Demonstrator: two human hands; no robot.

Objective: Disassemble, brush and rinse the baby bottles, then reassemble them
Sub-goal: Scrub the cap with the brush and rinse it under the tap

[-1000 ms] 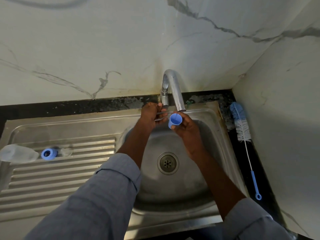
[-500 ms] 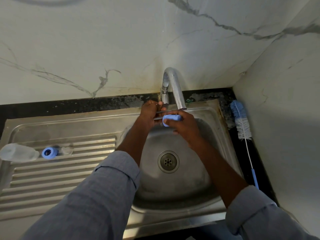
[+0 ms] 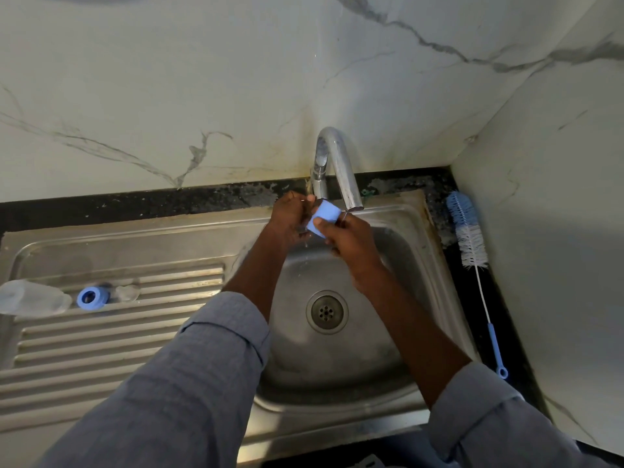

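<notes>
Blue bottle cap held under the tap spout, over the sink basin.

Near: two grey sleeves (image 3: 189, 383) reach forward over the steel sink (image 3: 337, 400), with the drain (image 3: 327, 311) between the forearms. Left, on the ribbed drainboard (image 3: 101, 349), a clear bottle body (image 3: 30, 297) lies on its side, with a blue screw ring (image 3: 91, 297) just beside it and a clear teat (image 3: 127, 292) to the right of the ring. Right, on the dark counter (image 3: 506, 298), a bottle brush (image 3: 472, 255) lies lengthwise, bristles at the far end. Farther: the right hand (image 3: 351, 241) grasps the blue cap (image 3: 323, 218) with thumb and curled fingers; the left hand (image 3: 292, 216) touches the cap's left side, but its grip cannot be told. Both hands sit just below the spout of the chrome tap (image 3: 337, 163), against the marble wall (image 3: 202, 96).
</notes>
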